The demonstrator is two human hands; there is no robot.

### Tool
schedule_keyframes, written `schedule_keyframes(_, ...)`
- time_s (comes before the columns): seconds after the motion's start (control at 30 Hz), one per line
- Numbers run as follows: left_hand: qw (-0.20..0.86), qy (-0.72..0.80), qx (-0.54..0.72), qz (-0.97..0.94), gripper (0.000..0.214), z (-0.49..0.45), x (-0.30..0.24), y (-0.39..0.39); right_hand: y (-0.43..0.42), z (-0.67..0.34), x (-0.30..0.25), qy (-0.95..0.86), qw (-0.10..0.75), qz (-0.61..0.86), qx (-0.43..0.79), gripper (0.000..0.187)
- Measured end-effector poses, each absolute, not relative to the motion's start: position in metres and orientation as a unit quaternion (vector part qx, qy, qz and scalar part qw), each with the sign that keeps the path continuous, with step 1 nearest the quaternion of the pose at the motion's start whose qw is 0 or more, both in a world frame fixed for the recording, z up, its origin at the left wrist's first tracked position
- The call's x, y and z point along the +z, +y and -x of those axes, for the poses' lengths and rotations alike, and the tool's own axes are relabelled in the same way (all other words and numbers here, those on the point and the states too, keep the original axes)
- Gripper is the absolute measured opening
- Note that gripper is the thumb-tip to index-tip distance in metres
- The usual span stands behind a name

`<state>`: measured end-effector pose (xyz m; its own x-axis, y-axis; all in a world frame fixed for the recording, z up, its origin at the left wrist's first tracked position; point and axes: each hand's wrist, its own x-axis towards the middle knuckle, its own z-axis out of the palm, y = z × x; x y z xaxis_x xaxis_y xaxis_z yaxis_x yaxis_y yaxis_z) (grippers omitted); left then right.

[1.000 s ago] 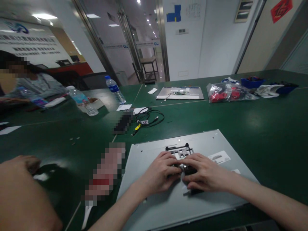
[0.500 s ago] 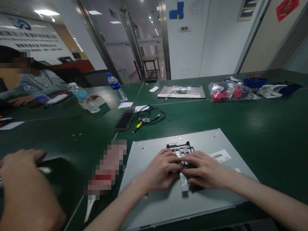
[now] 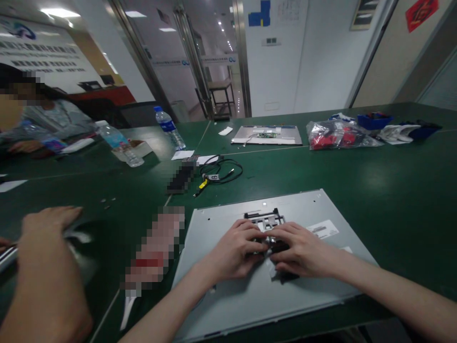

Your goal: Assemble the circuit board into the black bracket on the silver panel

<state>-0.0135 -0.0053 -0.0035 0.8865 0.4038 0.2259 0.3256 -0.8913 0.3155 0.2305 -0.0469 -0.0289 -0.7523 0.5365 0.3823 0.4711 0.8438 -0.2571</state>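
A flat silver metal panel [image 3: 257, 300] lies on the green table in front of me. Near its middle, a black and silver bracket [image 3: 266, 219] shows just beyond my fingertips. My left hand [image 3: 241, 250] and my right hand [image 3: 300, 250] meet over that spot, fingers bent and closed around a small dark part [image 3: 280, 246], which they mostly cover. Below the fingers, a white strip [image 3: 272, 270] is partly hidden by my right hand. White labels [image 3: 324, 229] are stuck on the panel's right side.
Beside the panel's left edge lies a blurred-out pinkish item [image 3: 157, 243]. Past it are a dark phone-like object [image 3: 182, 177], a coiled black cable [image 3: 228, 176] and bottles [image 3: 169, 126]. Another person's arm [image 3: 50, 267] reaches in from the left; another panel [image 3: 246, 136] lies at the back.
The white strip below my fingers shows less and looks bent. My hands stay at the same spot on the panel. The other person's arm at left has shifted right; the view moved slightly.
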Motion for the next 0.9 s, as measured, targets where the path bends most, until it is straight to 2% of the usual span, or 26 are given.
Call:
schedule_keyframes(0.3, 0.155, 0.194, 0.148, -0.957, 0.020, 0.013, -0.006, -0.003, -0.044, -0.234, -0.031, -0.920, 0.274, 0.275, 0.056, 0.014)
schedule_keyframes(0.47, 0.151, 0.188, 0.159, -0.957, 0.023, 0.013, -0.008, -0.002, -0.045, -0.232, -0.027, -0.921, 0.256, 0.286, 0.068, 0.019)
schedule_keyframes(0.7, 0.148, 0.197, 0.152, -0.957, 0.015, 0.012, -0.002, -0.004, -0.045, -0.233, -0.021, -0.942, 0.203, 0.259, 0.067, 0.022)
schedule_keyframes(0.9, 0.150, 0.197, 0.159, -0.956, 0.013, 0.013, 0.001, -0.005, -0.045, -0.232, -0.022, -0.943, 0.206, 0.255, 0.060, 0.023)
